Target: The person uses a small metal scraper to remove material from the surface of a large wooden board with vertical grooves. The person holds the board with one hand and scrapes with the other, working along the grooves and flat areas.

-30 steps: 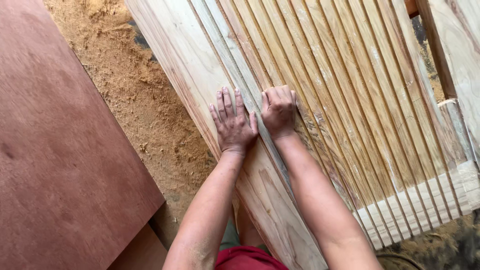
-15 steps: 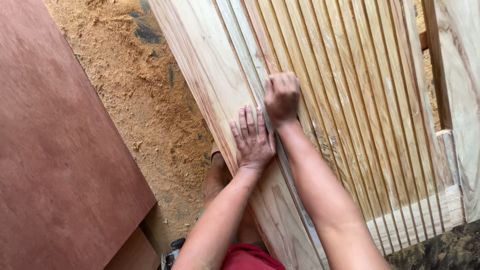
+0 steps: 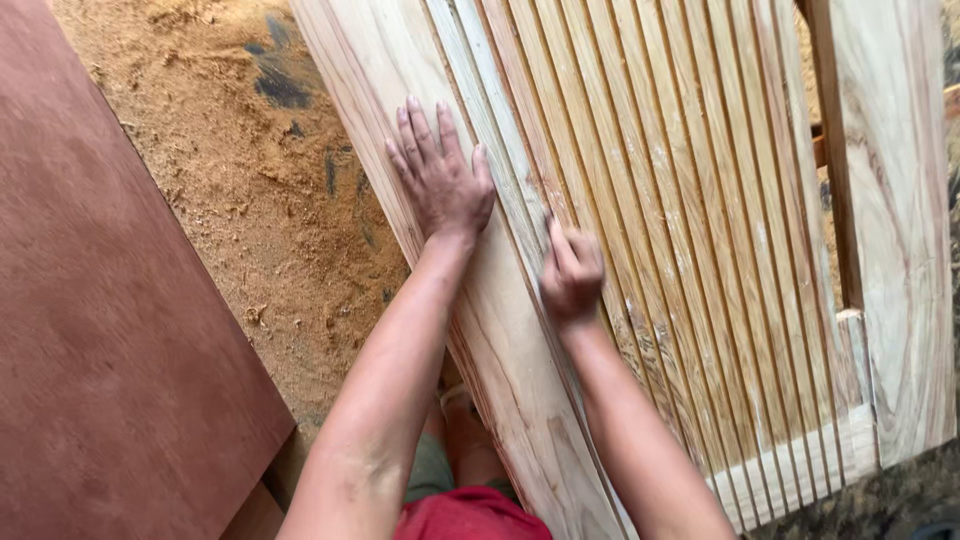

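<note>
Big slatted wooden door (image 3: 640, 200) runs across the middle and right of the frame, leaning over a sawdust floor (image 3: 250, 180) — if it slides on that loose dust, it could tip. Reddish plywood sheet (image 3: 110, 330) fills the left. Left hand (image 3: 440, 180) lies flat, fingers spread, gripping nothing, on the door's left rail. Right hand (image 3: 572, 272) is curled loosely against a thin slat (image 3: 540, 215) — splinters or a pinched finger look likely there.

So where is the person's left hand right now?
In the head view, the left hand lies flat, fingers spread, on the wide pale side board of the slatted wooden panel, up and left of the right hand.
</note>
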